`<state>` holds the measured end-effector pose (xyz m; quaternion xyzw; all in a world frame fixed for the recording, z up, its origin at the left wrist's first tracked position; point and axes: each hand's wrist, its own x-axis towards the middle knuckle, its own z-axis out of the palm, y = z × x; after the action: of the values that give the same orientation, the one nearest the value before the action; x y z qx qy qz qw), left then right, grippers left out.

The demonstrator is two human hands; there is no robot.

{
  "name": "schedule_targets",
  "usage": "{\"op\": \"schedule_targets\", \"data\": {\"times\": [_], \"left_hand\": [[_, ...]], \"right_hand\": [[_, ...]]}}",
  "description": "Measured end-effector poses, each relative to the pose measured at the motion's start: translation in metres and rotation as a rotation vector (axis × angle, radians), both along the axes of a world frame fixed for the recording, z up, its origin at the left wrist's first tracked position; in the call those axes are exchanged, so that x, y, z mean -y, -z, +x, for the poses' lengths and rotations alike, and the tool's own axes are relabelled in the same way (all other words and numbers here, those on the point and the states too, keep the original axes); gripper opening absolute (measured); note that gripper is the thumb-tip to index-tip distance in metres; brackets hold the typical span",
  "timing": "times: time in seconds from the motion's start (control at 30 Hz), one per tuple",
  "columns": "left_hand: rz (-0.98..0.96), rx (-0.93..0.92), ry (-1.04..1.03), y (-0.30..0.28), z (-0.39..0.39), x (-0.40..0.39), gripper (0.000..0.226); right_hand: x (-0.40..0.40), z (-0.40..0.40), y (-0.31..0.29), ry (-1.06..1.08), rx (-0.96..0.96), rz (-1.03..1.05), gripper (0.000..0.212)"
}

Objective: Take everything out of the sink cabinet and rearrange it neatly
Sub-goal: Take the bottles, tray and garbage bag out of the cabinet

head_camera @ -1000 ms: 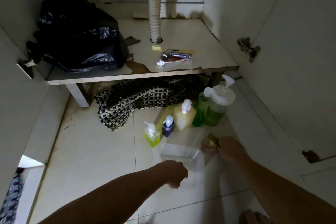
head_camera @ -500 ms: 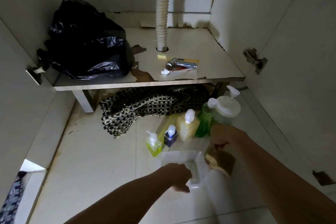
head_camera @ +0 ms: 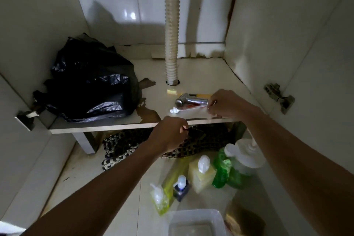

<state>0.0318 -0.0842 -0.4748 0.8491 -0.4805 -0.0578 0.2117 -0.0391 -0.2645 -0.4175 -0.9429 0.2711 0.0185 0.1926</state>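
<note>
Both arms have extended from the floor items toward the cabinet shelf [head_camera: 115, 125]. Right hand [head_camera: 228, 104], at 1 o'clock, now pinches the toothpaste tube [head_camera: 188, 109] beside the chrome sprayer head [head_camera: 191, 100]. Left hand [head_camera: 169, 134], fingers curled, holds nothing visible at the shelf edge.

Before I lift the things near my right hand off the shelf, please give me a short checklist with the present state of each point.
1. Right hand on the sprayer and tube: ok, at their right ends.
2. Firm grip on both: cannot tell, fingers are hidden.
3. Tube cap on: ok, white cap in place.
4. Left hand free to help: cannot tell, curled at the shelf edge.
5. Room on the floor beside the bottles: ok, left tiles are bare.
6. Black bag removed: not ok, on the shelf.
</note>
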Motion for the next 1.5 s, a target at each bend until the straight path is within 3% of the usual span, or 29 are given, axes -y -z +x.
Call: {"op": "schedule_targets", "data": {"times": [0.17,0.33,0.6,0.77,1.17,1.33,1.5], "left_hand": [[-0.037,0.097,-0.189,0.005,0.026,0.018,0.033],[-0.053,0.151,-0.276,0.004,0.034,0.042,0.038],[0.098,0.313,-0.308,0.005,0.042,0.075,0.031],[0.165,0.344,-0.312,0.009,0.046,0.072,0.033],[0.165,0.225,-0.387,0.003,0.052,0.050,0.027],[0.114,0.190,-0.384,-0.001,0.057,0.033,0.027],[-0.063,0.098,-0.295,-0.006,0.056,0.002,0.024]], "right_hand": [[0.036,0.045,0.018,0.054,0.051,-0.096,0.026],[0.048,0.068,0.047,-0.039,0.003,-0.170,0.046],[0.062,0.090,0.068,0.008,0.026,-0.059,0.030],[0.063,0.097,0.071,0.028,0.015,-0.133,0.030],[0.066,0.100,0.067,-0.010,-0.008,-0.161,0.006],[0.048,0.093,0.055,-0.022,0.006,-0.130,0.017],[0.029,0.084,0.028,0.065,0.075,-0.002,0.027]]}}
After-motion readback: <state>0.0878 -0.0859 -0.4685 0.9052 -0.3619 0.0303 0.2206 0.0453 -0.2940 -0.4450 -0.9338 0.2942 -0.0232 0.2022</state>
